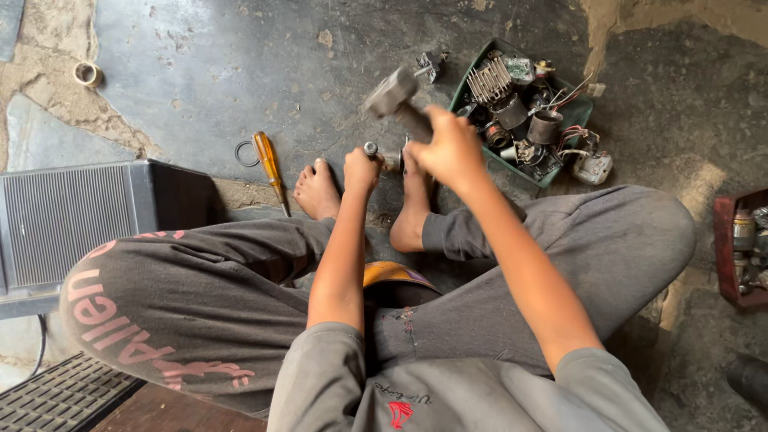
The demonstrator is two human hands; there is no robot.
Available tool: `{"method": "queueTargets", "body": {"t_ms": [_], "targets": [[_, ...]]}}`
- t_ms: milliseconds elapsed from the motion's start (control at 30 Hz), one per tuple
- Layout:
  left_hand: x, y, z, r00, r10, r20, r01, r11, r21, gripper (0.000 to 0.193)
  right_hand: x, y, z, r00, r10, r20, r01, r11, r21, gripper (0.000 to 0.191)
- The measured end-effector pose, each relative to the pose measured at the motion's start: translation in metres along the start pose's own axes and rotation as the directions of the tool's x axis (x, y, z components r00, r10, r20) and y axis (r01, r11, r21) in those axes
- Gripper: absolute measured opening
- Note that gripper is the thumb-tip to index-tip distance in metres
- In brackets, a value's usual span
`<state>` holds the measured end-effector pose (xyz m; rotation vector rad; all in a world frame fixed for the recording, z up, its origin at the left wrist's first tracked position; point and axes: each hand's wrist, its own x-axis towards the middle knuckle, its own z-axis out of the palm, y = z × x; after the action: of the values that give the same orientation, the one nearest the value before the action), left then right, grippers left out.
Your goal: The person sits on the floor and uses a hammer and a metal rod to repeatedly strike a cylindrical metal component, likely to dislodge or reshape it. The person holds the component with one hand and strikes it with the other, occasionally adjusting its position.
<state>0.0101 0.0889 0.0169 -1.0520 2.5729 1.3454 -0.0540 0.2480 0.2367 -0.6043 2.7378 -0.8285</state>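
The right hand point(454, 148) is wrapped tight around the handle of a hammer point(392, 96), whose grey head is raised and tilted to the far left, blurred. Just left of it, the left hand point(360, 170) is closed in a fist around a small metal rod point(371, 149), held upright with its rounded tip poking out above the fingers. Both hands sit low over the concrete floor point(240, 72), between the person's two bare feet. To the left of the feet an orange-handled screwdriver point(270, 168) lies on the floor, with a thin ring point(245, 154) touching it. To the far right of the hammer stands a green tray point(576, 112) heaped with metal engine parts. A ribbed grey box point(72, 220) stands at the left, beside the person's knee.
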Motion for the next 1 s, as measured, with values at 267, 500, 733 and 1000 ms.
{"method": "queueTargets", "body": {"t_ms": [267,500,733,1000], "targets": [[0.001,-0.006,-0.009,0.972,0.041,-0.232,-0.102,0.961,-0.259,0.026,-0.007,0.021,-0.046,0.977,-0.088,-0.195,0.184,0.815,0.550,0.051],[0.003,0.049,-0.005,0.915,0.397,-0.065,-0.400,0.915,-0.040,0.026,-0.057,-0.029,-0.107,0.988,0.154,-0.032,-0.057,0.539,0.840,0.027],[-0.014,0.108,0.099,0.637,0.617,0.463,-0.770,0.541,0.338,0.030,-0.125,-0.095,-0.143,0.999,0.039,0.016,-0.035,0.529,0.848,0.025],[-0.024,0.128,0.140,0.390,0.713,0.582,-0.914,0.220,0.342,0.020,-0.141,-0.133,-0.155,0.981,-0.196,0.010,0.100,0.545,0.833,0.031]]}}
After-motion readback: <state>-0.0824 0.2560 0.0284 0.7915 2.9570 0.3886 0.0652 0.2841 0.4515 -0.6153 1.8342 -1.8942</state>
